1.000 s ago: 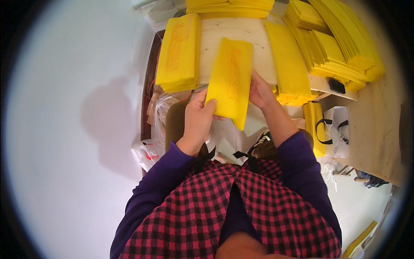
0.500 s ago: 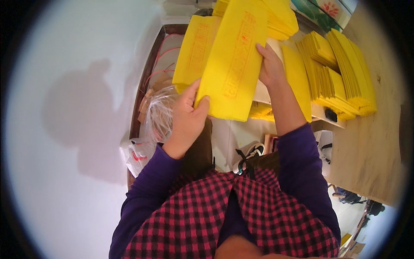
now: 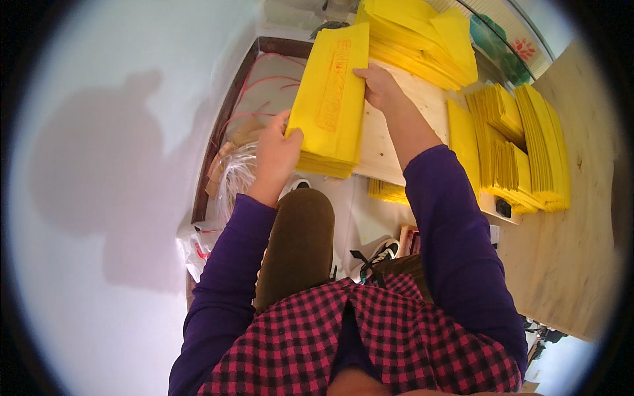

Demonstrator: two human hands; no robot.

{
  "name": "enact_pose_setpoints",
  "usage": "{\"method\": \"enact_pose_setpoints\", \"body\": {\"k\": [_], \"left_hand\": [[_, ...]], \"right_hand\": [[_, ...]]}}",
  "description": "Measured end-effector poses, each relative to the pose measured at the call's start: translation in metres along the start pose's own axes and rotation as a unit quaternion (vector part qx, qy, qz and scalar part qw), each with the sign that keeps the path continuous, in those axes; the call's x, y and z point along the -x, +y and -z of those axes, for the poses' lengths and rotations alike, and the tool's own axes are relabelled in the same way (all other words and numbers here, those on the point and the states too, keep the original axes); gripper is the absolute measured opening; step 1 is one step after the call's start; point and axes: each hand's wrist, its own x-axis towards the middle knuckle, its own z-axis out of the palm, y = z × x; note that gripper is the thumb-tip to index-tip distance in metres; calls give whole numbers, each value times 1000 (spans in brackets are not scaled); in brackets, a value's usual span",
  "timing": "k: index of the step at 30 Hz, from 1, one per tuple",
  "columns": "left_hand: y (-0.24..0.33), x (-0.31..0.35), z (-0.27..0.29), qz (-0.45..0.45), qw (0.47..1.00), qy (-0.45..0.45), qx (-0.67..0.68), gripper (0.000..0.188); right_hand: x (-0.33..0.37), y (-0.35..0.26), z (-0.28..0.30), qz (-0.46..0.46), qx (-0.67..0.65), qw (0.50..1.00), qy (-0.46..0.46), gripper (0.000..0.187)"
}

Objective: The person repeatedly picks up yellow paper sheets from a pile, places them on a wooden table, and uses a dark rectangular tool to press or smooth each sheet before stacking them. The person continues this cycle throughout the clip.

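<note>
A long yellow paper packet [image 3: 323,92] with a red printed panel lies on top of a matching yellow stack [image 3: 323,165], whose layered edges show at the near end. My left hand [image 3: 276,148] grips the packet's lower left corner, thumb on top and fingers partly hidden behind the edge. On the packet's right edge, near the upper part, my right hand [image 3: 380,86] pinches it with the thumb on top; the other fingers are mostly hidden.
Behind my right hand, loose yellow sheets [image 3: 416,43] are piled on a pale wooden table [image 3: 403,99]. More folded yellow stacks [image 3: 515,145] stand to the right. A bundle of clear plastic strips [image 3: 236,175] and a white bag [image 3: 198,251] are by the left wall.
The packet has gone from being held apart above the left stack to resting on it. Both hands moved left with it, still gripping its edges.
</note>
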Motion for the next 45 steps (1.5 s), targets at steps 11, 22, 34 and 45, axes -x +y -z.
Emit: {"method": "enact_pose_setpoints", "body": {"k": [11, 22, 34, 45], "left_hand": [[-15, 13, 6, -5, 998, 19, -52, 33], [-33, 11, -2, -73, 996, 48, 4, 38], [-33, 18, -13, -98, 992, 63, -43, 44], [-40, 19, -14, -113, 979, 57, -162, 50]], "right_hand": [[-8, 9, 4, 21, 113, 993, 30, 37], [4, 19, -4, 133, 344, 903, 223, 56], [-7, 27, -1, 140, 352, 898, 225, 51], [28, 37, 40, 238, 412, 851, 221, 47]]}}
